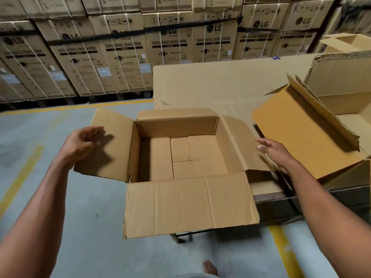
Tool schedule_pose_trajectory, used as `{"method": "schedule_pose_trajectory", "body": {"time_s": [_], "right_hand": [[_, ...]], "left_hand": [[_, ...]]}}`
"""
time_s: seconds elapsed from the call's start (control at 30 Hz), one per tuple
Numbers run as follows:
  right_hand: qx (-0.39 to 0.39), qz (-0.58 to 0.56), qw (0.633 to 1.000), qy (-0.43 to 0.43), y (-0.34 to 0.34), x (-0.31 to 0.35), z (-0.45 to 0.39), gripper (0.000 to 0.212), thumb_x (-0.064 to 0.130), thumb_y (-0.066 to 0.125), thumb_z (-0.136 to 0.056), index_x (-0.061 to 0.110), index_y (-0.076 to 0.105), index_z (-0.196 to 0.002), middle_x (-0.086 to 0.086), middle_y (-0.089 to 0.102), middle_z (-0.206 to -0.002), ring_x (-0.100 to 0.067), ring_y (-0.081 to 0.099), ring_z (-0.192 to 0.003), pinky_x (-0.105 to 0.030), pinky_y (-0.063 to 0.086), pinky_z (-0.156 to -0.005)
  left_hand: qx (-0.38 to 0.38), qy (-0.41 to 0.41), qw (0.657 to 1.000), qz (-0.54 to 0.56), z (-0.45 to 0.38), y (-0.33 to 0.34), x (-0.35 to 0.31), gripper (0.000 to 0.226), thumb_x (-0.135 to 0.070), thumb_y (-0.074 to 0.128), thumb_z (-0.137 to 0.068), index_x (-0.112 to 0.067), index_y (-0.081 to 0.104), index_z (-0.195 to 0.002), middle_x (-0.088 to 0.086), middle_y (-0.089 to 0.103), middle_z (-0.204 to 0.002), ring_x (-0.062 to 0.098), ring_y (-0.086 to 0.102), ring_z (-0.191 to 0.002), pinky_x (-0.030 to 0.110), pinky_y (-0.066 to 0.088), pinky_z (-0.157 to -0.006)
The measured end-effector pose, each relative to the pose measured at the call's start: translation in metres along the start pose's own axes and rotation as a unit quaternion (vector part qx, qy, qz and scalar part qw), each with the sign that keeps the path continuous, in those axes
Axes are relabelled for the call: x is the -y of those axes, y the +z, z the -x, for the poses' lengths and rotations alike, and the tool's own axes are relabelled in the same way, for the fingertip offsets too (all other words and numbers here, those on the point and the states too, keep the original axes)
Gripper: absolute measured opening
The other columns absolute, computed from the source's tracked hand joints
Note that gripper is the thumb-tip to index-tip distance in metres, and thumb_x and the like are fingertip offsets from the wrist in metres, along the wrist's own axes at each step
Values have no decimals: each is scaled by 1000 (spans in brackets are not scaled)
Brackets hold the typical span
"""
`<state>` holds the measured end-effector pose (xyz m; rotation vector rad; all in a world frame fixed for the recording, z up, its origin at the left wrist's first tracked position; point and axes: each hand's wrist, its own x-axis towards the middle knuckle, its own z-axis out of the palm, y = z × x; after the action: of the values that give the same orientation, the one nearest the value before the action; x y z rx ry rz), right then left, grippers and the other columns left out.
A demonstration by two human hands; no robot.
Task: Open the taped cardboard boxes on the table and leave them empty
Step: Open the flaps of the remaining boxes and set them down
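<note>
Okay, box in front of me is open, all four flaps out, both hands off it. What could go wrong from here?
1. The open box seems to overhang the table's near edge, its front flap hanging past it; a nudge might tip it off.
2. The neighbouring box's torn flap leans close to the right hand, which could snag on it.
3. A bare foot is below, where a falling box would land.

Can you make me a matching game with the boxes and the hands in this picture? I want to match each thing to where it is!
Things:
1. left hand
2. right hand
3. open box
4. washing machine cartons

Places:
A. stacked along the back
B. in the middle, flaps spread out
C. over the box's left flap
D. between the two open boxes

Pairs: 1-C, 2-D, 3-B, 4-A
</note>
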<state>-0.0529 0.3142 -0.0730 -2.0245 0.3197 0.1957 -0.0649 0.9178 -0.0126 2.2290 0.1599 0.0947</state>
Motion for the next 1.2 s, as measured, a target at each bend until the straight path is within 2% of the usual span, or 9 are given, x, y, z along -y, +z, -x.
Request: {"method": "schedule_pose_trajectory", "body": {"time_s": [0.23,0.33,0.4,0.47,0.57,0.73,0.87,0.97,1.2], "right_hand": [[36,-15,999,8,-5,-12,-21,44,14,54,-100,39,60,-136,6,45,-154,-17,35,-145,-33,26,-108],[46,-31,998,-2,-4,-16,-25,48,10,55,-99,41,61,-135,6,48,-152,-14,36,-144,-32,26,-109],[38,-29,999,-13,-5,-11,-24,50,3,55,-98,35,61,-135,4,53,-148,-13,42,-140,-29,29,-108],[23,-19,999,-33,-14,-1,-25,52,-4,56,-96,31,63,-133,4,57,-143,-12,45,-137,-27,32,-109],[25,25,996,-77,-31,26,-23,54,-6,57,-94,32,66,-131,12,53,-140,-10,41,-136,-29,29,-112],[68,77,983,-152,-36,90,-13,50,2,60,-96,40,65,-129,12,61,-132,-5,55,-116,-23,40,-93],[94,149,968,-181,-13,118,-19,50,10,64,-96,40,60,-135,4,55,-145,-15,44,-138,-30,30,-106],[98,175,960,-194,13,126,-19,53,9,63,-96,43,59,-136,3,49,-151,-19,40,-142,-30,31,-106],[34,295,939,-171,61,136,-5,72,-3,52,-87,45,53,-142,-1,45,-155,-27,57,-123,-27,45,-81]], "left_hand": [[0,-3,1000,25,3,0,-3,65,21,53,-88,-28,65,-128,-10,63,-131,8,52,-126,10,46,-90],[21,-15,999,36,0,-2,-1,70,23,49,-87,-39,67,-114,-33,63,-120,7,49,-134,28,43,-105],[28,-19,998,45,-1,-5,-1,71,24,48,-87,-39,66,-115,-37,62,-117,6,49,-134,27,43,-105],[37,-20,998,57,-1,-7,-4,70,22,49,-88,-39,68,-116,-32,63,-124,6,49,-135,22,44,-100],[44,-14,997,64,-3,-10,-5,70,17,54,-89,-45,69,-118,-22,61,-137,9,51,-135,35,44,-108],[58,10,997,51,-7,-1,-17,59,8,61,-92,-40,64,-126,-15,59,-141,12,50,-135,38,40,-113],[79,29,996,42,-4,8,-36,63,15,59,-91,-20,53,-143,-5,55,-144,13,47,-138,33,40,-109],[98,34,993,53,2,8,-44,70,21,58,-87,-23,53,-142,-4,53,-148,11,44,-141,37,42,-110],[55,27,998,-2,6,16,-37,81,26,56,-80,-26,52,-142,-1,51,-150,16,41,-144,34,42,-107]]}}
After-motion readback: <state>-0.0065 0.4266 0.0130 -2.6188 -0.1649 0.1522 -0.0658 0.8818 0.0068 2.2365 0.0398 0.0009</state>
